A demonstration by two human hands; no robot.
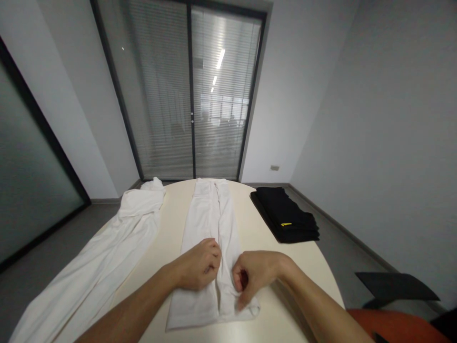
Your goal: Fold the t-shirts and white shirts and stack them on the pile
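Observation:
A pair of white trousers lies lengthwise down the middle of the round table, its near end close to me. A long gap or crease runs along its centre. My left hand is closed on the cloth beside that crease, knuckles up; the fingertips are partly hidden. At the right edge of the trousers, my right hand touches the cloth near the close end. Its fingers curl inward while the thumb stands apart from them, a little blurred, over the hem.
More white clothing stretches along the table's left side and over its near edge. A folded black stack with a small yellow mark sits at the right. The pale table has a curved edge. An orange chair stands at lower right.

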